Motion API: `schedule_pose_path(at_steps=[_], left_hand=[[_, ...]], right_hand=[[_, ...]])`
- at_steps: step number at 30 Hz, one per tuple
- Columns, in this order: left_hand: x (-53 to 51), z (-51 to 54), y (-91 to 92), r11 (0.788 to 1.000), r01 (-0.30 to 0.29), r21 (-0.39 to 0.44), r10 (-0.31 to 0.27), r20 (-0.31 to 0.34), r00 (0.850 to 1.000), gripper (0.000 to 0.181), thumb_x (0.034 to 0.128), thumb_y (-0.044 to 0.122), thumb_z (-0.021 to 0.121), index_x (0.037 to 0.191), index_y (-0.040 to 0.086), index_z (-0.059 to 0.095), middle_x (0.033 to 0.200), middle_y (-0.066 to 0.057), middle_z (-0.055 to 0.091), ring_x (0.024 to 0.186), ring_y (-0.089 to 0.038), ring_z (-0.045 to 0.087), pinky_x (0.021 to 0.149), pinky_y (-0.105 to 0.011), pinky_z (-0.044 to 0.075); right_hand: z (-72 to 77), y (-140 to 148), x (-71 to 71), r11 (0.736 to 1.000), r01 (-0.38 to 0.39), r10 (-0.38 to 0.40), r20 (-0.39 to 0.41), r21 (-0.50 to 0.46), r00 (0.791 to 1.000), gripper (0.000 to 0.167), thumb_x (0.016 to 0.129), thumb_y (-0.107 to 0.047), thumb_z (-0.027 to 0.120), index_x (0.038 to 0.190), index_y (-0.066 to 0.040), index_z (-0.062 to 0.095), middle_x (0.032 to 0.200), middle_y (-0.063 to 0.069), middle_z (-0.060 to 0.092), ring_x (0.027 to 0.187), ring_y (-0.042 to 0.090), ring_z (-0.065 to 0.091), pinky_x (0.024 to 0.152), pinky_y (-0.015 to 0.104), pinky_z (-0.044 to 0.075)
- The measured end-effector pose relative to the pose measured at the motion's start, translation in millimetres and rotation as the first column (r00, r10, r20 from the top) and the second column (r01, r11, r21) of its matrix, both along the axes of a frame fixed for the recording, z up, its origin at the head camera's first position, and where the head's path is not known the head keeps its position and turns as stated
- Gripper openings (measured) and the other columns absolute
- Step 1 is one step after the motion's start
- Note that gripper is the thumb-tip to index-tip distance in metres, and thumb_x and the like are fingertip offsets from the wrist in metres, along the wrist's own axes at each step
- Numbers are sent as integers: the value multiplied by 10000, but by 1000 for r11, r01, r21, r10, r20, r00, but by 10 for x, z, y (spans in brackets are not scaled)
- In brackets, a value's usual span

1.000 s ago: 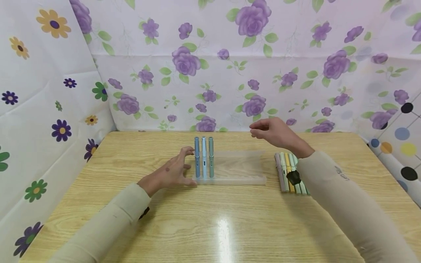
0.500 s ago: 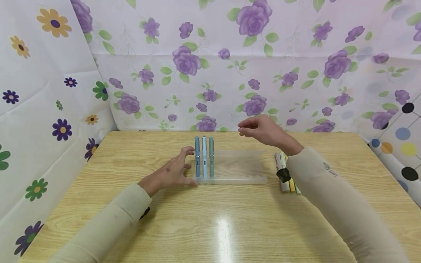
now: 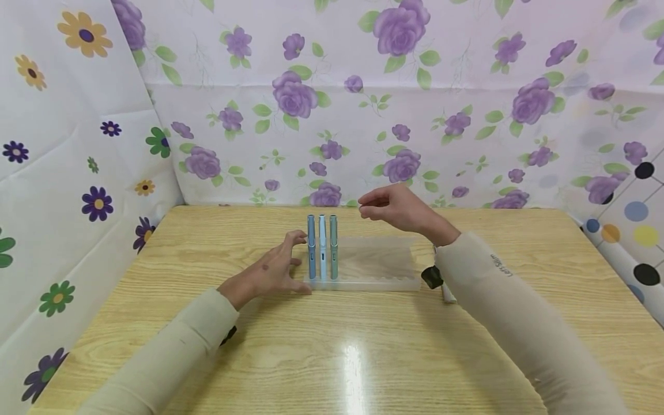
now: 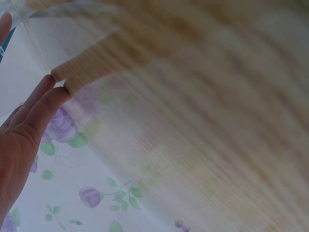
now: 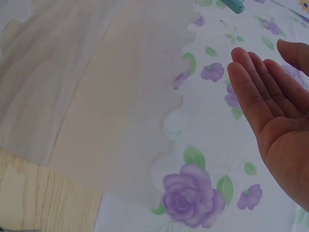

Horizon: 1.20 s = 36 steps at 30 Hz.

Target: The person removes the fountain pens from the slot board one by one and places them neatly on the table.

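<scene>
Three capped pens stand side by side at the left end of a clear plastic pen stand: a dark blue pen, a light blue pen and a green pen. My left hand grips the stand's left end, its thumb at the front corner and its fingers toward the back. Its fingertips meet the clear plastic in the left wrist view. Just right of the green pen's top, my right hand hovers above the stand. Nothing lies in its nearly straight fingers in the right wrist view.
More pens lie on the wooden table right of the stand, mostly hidden under my right sleeve. A flowered cloth hangs behind the table's back edge.
My right hand has moved left over the stand toward the standing pens. Its sleeve now covers most of the lying pens. My left hand and the three standing pens stay put.
</scene>
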<state>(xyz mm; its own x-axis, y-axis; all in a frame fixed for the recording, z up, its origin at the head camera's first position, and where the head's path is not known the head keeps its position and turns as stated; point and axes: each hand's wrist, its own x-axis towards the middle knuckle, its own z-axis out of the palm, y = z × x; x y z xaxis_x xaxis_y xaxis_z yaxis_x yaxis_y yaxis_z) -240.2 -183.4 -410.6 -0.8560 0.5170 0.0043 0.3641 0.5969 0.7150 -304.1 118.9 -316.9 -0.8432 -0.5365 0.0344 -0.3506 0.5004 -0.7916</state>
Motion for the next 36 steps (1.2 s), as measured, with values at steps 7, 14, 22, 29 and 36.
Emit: schedule_pose_path(at_steps=[7, 14, 22, 29, 36], left_hand=[[2, -10, -12, 1000, -8, -3, 8, -13, 1000, 1035, 764, 174, 894, 1463, 147, 131, 1550, -230, 293, 1194, -448, 582, 982, -560, 481], [-3, -20, -3, 999, -28, -16, 28, -12, 1000, 1038, 753, 180, 903, 1455, 159, 138, 1545, -216, 320, 1185, -428, 596, 1014, -557, 458], [-3, -15, 9, 999, -34, 12, 34, 25, 999, 1024, 761, 167, 896, 1453, 189, 142, 1557, -207, 297, 1202, -438, 581, 1014, -553, 460], [-1, -8, 2, 999, -36, 16, 35, 34, 999, 1021, 764, 158, 893, 1450, 199, 138, 1561, -205, 291, 1210, -443, 574, 1017, -557, 455], [-6, -18, -7, 999, -34, 1, 34, 20, 999, 1028, 760, 166, 897, 1450, 194, 136, 1555, -208, 305, 1203, -433, 583, 1030, -554, 444]], right_hand=[[-55, -159, 12, 999, -37, 37, 15, 0, 999, 362, 999, -161, 637, 1310, 25, 621, 1141, 146, 703, 1024, 263, 685, 923, 426, 545], [-126, -295, 27, 998, -61, 61, 0, 25, 998, 351, 1004, -160, 630, 1305, 21, 630, 1156, 143, 704, 1016, 250, 689, 891, 414, 558], [-183, -359, 35, 997, -73, 72, 12, 27, 997, 349, 1004, -132, 624, 1316, 23, 620, 1207, 147, 684, 1051, 253, 679, 900, 391, 556], [-208, -391, 41, 996, -82, 82, 11, 31, 997, 383, 1003, -143, 628, 1355, 2, 596, 1140, 131, 710, 1045, 285, 685, 888, 405, 557], [-223, -394, 57, 996, -86, 86, -3, -2, 996, 297, 966, -131, 682, 1241, -25, 651, 1100, 116, 724, 1001, 243, 695, 877, 414, 559]])
